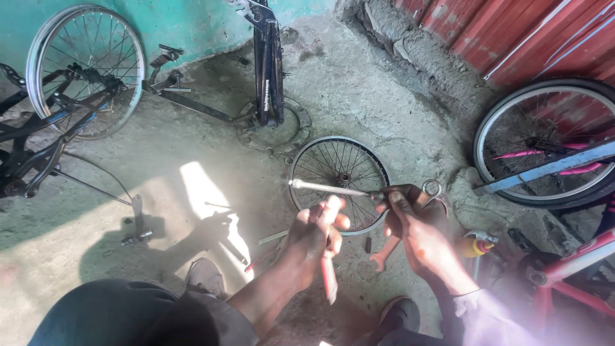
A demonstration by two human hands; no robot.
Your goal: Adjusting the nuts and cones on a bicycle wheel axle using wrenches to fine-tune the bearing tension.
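Note:
My left hand (314, 240) grips red-handled pliers (328, 279), whose handles point down toward my knees. My right hand (416, 227) holds a dark metal part with a long silver axle rod (327, 188) sticking out to the left. A ring-ended wrench (432, 189) sits against the same hand near the fingers. Both hands hover above a small spoked bicycle wheel (339, 176) lying flat on the concrete floor (192, 147).
An orange spanner (384, 256) lies on the floor under my hands. A bike frame with a wheel (83, 70) rests at the left, a dark fork (268, 64) stands at the back, and a pink-and-blue bicycle (551, 154) is at the right. My shoes (208, 275) are below.

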